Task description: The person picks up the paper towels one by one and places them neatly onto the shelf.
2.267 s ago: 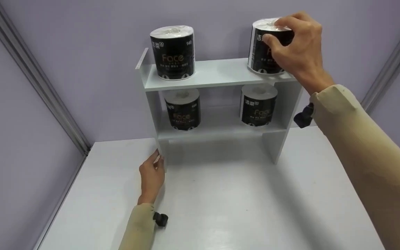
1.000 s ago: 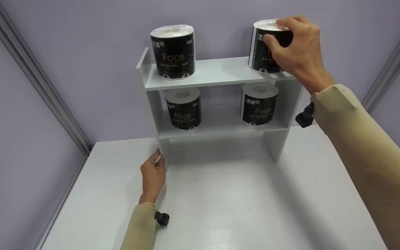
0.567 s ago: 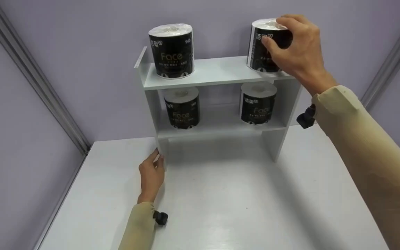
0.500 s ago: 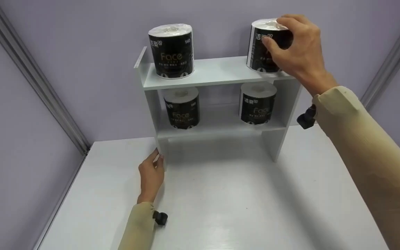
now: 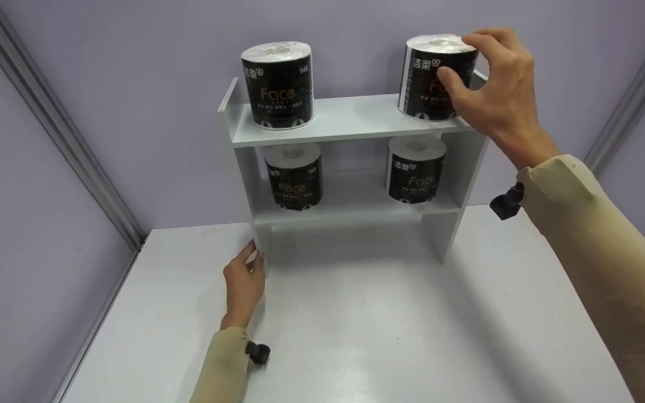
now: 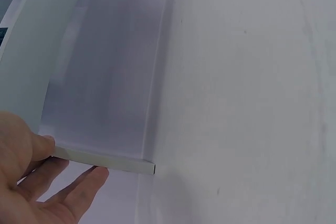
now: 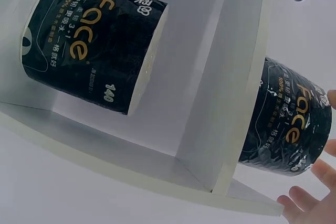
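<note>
A white two-tier shelf [image 5: 359, 120] stands on the table, with two black-wrapped toilet rolls on each tier. My right hand [image 5: 499, 95] is beside the upper right toilet roll [image 5: 426, 84], thumb in front of its label and fingers at the top rim. In the right wrist view, the fingers of this hand [image 7: 317, 203] spread loosely around the roll's end [image 7: 289, 119]. Low on the left, my left hand [image 5: 244, 285] pinches the shelf's left side panel [image 6: 105, 161], its thumb inside and fingers outside. The upper left toilet roll [image 5: 279, 89] stands upright.
On the lower tier stand a left toilet roll [image 5: 297, 182] and a right one [image 5: 416, 173]. A pale wall [image 5: 188, 112] rises behind the shelf. Metal frame posts [image 5: 65, 129] edge the space. The white table [image 5: 345, 324] extends in front.
My right hand has loosened and shifted a little right and down, showing more of the upper right toilet roll, which stays in place. My left hand keeps its hold on the panel.
</note>
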Available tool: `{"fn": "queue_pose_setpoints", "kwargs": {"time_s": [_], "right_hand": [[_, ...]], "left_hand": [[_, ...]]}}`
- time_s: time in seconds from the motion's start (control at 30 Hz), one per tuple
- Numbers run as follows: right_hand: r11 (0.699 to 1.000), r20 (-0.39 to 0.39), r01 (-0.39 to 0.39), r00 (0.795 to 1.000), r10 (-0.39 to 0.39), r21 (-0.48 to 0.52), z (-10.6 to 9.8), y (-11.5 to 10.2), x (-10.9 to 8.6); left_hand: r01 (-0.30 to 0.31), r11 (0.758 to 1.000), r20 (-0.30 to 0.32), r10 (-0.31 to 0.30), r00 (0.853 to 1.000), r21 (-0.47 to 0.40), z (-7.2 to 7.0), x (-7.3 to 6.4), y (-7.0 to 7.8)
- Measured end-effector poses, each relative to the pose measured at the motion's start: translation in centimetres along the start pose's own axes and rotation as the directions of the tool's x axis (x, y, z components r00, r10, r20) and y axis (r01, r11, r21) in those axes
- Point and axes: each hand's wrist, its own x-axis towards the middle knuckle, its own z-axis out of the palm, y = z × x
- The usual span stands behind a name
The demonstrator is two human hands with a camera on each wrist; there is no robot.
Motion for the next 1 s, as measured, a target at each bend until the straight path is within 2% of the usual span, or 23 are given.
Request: {"fn": "queue_pose_setpoints", "kwargs": {"time_s": [0.3,0.5,0.73,1.0], "right_hand": [[0.998,-0.051,0.06,0.997,-0.06,0.0,-1.0,0.2,-1.4],[0.994,-0.069,0.11,0.992,-0.109,0.007,-1.2,0.1,-2.4],[0.993,-0.07,0.117,0.991,-0.116,0.019,-1.1,0.0,-3.4],[0.992,-0.093,0.125,0.988,-0.122,0.027,-1.5,0.4,-4.4]], "left_hand": [[0.01,1.0,0.018,-0.01,1.0,-0.016,-0.1,0.1,-0.1],[-0.012,1.0,0.002,0.012,1.0,-0.007,-0.3,0.2,-0.4],[0.002,1.0,-0.008,-0.001,1.0,0.032,-1.1,0.3,-0.1],[-0.033,0.999,-0.048,0.035,0.998,0.035,-2.1,0.7,0.3]]}}
